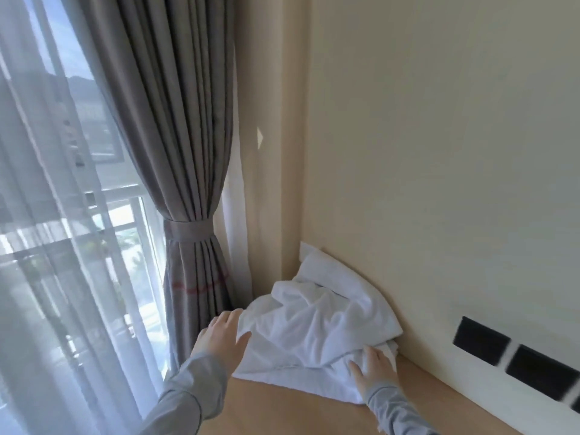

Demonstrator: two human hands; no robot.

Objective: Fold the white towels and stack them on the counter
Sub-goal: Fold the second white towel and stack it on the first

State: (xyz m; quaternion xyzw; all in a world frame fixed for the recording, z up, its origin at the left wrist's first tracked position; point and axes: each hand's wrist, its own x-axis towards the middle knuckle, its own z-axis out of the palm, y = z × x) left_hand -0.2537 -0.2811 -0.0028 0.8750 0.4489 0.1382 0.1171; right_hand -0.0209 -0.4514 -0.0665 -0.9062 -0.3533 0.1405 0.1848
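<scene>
White towel (pixel 314 324): crumpled on table (pixel 282 412), lower centre, against wall (pixel 439 152). Left grip (pixel 224 337): fingers straight, touching its left edge. Right grip (pixel 373 368): fingers spread, pressing its right corner.

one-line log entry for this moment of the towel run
white towel: crumpled on counter against wall | left hand: touches its left edge | right hand: flat on its near corner

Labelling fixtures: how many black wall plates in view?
3 black plates: two side by side on the wall right of the towel, a third cut by the frame's right edge. More may lie beyond.
</scene>
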